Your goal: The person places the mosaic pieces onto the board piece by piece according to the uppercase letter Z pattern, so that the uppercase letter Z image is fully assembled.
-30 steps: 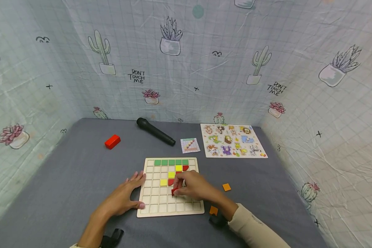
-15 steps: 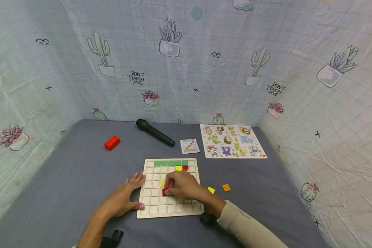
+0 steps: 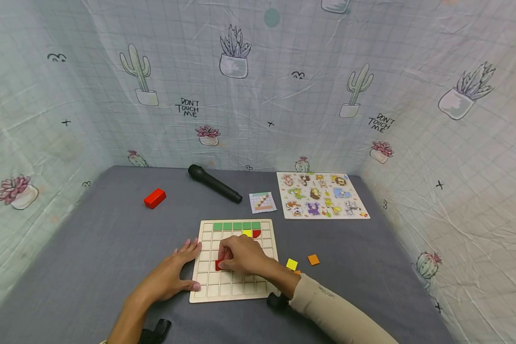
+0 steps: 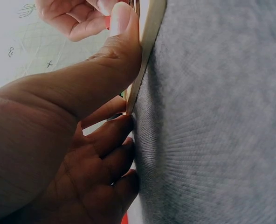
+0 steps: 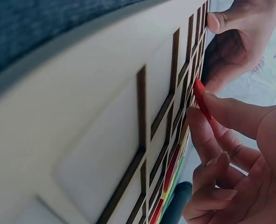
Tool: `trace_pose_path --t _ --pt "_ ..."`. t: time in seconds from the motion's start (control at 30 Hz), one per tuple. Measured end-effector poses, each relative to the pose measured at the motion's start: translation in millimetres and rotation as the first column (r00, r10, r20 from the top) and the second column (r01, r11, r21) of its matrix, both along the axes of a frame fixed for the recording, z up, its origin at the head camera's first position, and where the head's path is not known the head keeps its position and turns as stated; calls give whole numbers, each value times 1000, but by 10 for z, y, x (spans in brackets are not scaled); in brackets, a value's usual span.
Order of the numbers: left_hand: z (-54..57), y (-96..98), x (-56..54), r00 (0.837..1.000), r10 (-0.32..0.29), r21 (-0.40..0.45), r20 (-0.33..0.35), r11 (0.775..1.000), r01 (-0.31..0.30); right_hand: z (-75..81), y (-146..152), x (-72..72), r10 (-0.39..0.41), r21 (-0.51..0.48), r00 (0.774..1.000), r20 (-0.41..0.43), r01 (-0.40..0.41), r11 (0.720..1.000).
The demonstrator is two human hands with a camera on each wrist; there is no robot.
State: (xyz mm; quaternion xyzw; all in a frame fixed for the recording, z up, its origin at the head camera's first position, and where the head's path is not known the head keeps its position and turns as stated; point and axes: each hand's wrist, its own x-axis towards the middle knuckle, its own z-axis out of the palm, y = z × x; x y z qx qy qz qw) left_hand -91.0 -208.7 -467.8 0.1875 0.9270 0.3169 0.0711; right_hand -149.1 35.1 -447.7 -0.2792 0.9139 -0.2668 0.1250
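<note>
A pale wooden grid board [image 3: 236, 290] lies flat on the grey cloth. My right hand [image 3: 242, 255] is over its middle, pinching a small red tile [image 3: 217, 265] between thumb and fingertips, close to the squares. In the right wrist view the red tile [image 5: 202, 98] is tilted against the board. My left hand [image 3: 169, 272] rests along the board's left edge, thumb and fingertips touching it. Several green tiles [image 3: 236, 226] fill part of the top row. Below them sit a yellow tile [image 3: 247, 233] and a rounded red tile [image 3: 256, 233]. My right hand hides other squares.
Right of the board lie a yellow tile [image 3: 291, 264] and an orange tile [image 3: 313, 260]; another orange piece is partly hidden by my wrist. Behind are a black microphone [image 3: 215, 183], a small pattern card [image 3: 263, 202], an animal sticker-like board [image 3: 322, 196] and a red block [image 3: 155, 198].
My right hand has shifted left across the board with the red tile pinched, uncovering a yellow tile on the cloth. My left hand has stayed at the board's edge.
</note>
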Motion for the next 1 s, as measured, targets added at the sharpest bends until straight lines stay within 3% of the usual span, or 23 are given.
trace_pose_path --t 0.3,0.77,1.0 --pt "-3 5 -6 1000 -10 -3 1 1000 10 35 85 -33 -26 -7 999 38 26 1000" --pt "-5 -15 1 1000 -5 -14 2 1000 5 41 64 -15 -75 45 997 -30 76 996" --pt "5 -2 1 1000 -5 -8 6 1000 5 28 71 -39 -46 26 999 1 46 999"
